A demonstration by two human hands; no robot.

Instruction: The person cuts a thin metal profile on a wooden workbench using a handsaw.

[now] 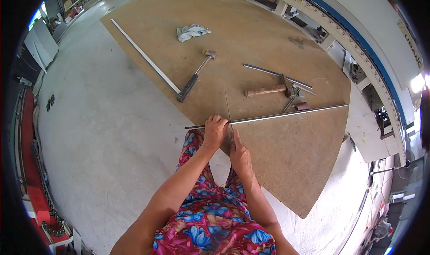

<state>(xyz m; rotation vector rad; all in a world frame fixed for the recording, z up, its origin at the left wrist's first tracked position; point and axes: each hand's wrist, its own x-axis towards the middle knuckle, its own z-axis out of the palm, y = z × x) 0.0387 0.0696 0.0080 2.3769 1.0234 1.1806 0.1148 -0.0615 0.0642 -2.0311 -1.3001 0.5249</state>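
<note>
A long, narrow metal strip lies across the near part of the brown board, its left end sticking out past the edge. My left hand is closed over the strip near that end. Just to its right, my right hand grips the near end of a thin straight tool, seen edge-on, with its index finger stretched along it. The tool crosses the strip right beside my left fingers and reaches away from me. Its handle is mostly hidden in my hand.
Ahead lie a black-handled mallet, a long white strip and a crumpled plastic bag. A wooden-handled hammer rests against a shorter metal strip, near a small maroon piece. A large machine borders the board's far right side.
</note>
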